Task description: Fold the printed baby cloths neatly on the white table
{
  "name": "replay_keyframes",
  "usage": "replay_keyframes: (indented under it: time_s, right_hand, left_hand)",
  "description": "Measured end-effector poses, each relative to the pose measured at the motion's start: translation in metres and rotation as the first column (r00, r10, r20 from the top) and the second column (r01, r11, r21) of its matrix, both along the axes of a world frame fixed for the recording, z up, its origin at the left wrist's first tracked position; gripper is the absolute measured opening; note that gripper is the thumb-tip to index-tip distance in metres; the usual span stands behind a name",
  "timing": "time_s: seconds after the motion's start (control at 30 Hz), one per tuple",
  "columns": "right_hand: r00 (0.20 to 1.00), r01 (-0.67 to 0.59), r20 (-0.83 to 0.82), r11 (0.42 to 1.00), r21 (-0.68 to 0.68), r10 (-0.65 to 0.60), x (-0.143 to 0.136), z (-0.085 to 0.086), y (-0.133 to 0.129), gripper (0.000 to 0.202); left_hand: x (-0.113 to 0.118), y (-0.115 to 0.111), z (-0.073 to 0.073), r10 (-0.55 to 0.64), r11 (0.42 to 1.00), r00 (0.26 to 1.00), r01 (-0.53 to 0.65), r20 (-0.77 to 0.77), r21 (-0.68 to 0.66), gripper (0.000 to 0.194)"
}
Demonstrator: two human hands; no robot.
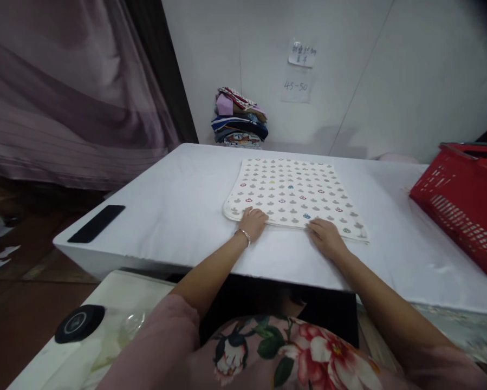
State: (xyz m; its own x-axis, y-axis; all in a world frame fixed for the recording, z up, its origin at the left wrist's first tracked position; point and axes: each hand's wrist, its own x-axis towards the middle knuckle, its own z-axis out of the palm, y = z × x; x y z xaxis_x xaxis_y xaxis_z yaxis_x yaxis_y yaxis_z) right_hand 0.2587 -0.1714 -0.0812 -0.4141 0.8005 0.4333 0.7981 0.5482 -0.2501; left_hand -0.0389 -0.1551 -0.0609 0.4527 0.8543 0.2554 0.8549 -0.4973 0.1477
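Note:
A folded white cloth (284, 189) with rows of small grey, red and blue printed motifs lies flat on the white-covered table. At its near edge, left of the middle, my left hand (253, 223) has its fingers closed on the fabric; a bracelet circles that wrist. My right hand (326, 236) grips the same near edge further right, its fingers pointing left and its thumb mostly hidden. The cloth's left corners look rounded, and its layers show along the front edge.
A dark phone-like slab (97, 223) lies at the table's left end. At the right stands a red plastic basket (466, 206). Folded fabrics (240, 120) are stacked behind the table against the wall. A round black object (79, 323) sits on a pale surface at lower left.

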Motion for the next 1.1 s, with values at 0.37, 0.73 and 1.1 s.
replay_keyframes:
  time_s: [0.37,0.73,1.1]
  right_hand:
    - [0.999,-0.034,-0.031,0.997,0.067,0.036,-0.036,-0.006,0.014,0.029]
    - [0.999,-0.002,-0.049,1.0,0.023,0.003,-0.039,0.0,0.009,0.032]
    - [0.996,0.079,-0.033,0.995,0.062,-0.077,-0.039,-0.004,0.01,0.037]
  left_hand:
    - [0.024,0.005,0.002,-0.015,0.998,0.999,0.017,0.038,-0.057,0.021]
    - [0.022,0.01,-0.001,0.031,0.996,0.995,-0.022,0.099,-0.091,0.019]
    - [0.02,0.015,-0.006,0.041,0.997,0.992,-0.033,0.118,-0.072,0.022]
